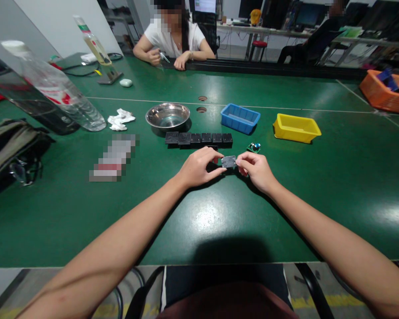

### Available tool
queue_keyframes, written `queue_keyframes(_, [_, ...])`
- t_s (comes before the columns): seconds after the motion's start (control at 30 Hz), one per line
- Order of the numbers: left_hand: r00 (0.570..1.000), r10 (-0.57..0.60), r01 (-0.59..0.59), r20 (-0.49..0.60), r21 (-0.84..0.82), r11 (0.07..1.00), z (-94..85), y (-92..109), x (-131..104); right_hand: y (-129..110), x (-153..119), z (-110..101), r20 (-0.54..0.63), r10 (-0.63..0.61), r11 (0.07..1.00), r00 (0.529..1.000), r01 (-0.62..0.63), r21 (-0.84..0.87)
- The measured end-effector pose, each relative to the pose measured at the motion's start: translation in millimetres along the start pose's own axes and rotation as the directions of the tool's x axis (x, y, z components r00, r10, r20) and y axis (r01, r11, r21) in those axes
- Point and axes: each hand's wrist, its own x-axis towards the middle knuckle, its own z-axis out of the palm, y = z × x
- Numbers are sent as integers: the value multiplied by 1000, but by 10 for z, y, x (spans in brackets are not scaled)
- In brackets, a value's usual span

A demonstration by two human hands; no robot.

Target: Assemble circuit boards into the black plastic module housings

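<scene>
Between my two hands is a small dark grey rectangular plastic piece (228, 161), held just above the green table. My left hand (201, 166) grips its left side, thumb below and fingers above. At its right edge, my right hand (255, 168) pinches with thumb and fingertips; whether a smaller part is also in that pinch is hidden. Just beyond my hands lies a row of several black square plastic cases (201, 138). A small green circuit board (253, 147) with raised components rests behind my right hand.
A steel bowl (168, 117), a blue bin (240, 118) and a yellow bin (296, 128) stand past the row. Bottles (58, 86), crumpled tissue (120, 119) and a bag (9, 150) are at left. An orange basket (387, 93) sits far right. A person (174, 40) sits opposite.
</scene>
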Motion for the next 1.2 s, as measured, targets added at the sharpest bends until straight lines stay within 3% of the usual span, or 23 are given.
queue_keyframes(1.2, [998,52,-52,-30,11,999,5,-16,0,-4,-1,1,6,3,999,1000,-3,45])
